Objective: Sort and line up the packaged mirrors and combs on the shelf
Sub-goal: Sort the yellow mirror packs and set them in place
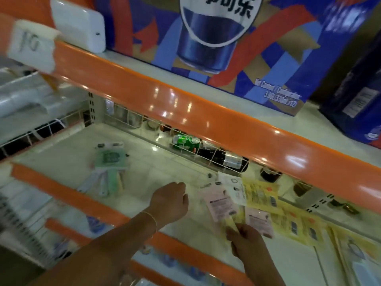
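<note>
Right hand (pixel 246 237) pinching yellow packet (pixel 231 222), pink packets (pixel 221 202) at twelve o'clock; left hand (pixel 170 203) curled, holding nothing.

Big carton (pixel 216 44), top shelf: Chinese characters "可乐" in a round emblem above a drawn can; lower corner reads "Net Content", the rest blurred.
Shelf price tag (pixel 33 45), upper left: handwritten "10".
Packets (pixel 222 203) on the middle shelf: printed lines and barcodes, too blurred to read.
Bottle (pixel 224 158) label: illegible.
</note>
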